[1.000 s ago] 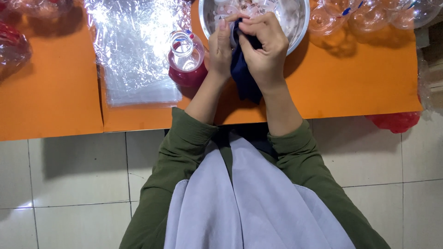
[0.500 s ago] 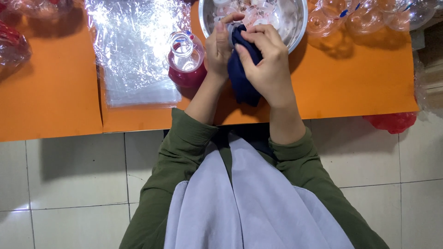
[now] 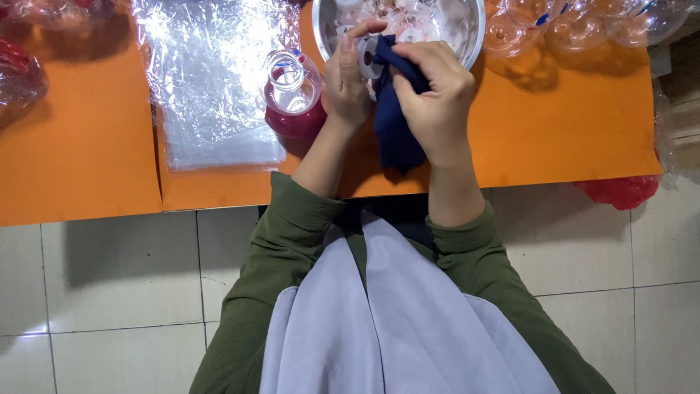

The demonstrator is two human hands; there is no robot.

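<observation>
My left hand (image 3: 345, 82) pinches a small round white lid (image 3: 367, 56) at the near rim of a steel bowl (image 3: 474, 40). My right hand (image 3: 436, 98) is closed around a dark blue cloth (image 3: 392, 128) and presses it against the lid. The cloth hangs down over the orange table (image 3: 569, 124). Inside the bowl lie several clear and white lids. Just left of my left hand stands an open clear jar (image 3: 293, 93) with red contents.
A stack of clear plastic bags (image 3: 208, 80) lies left of the jar. Several empty clear round jars (image 3: 576, 25) line the table's far right. Red-filled bags sit at the far left (image 3: 18, 69) and below the table's right edge (image 3: 620, 191). Tiled floor lies under me.
Both hands have drawn slightly back from over the bowl toward its near rim, and the right hand has turned the cloth around the lid.
</observation>
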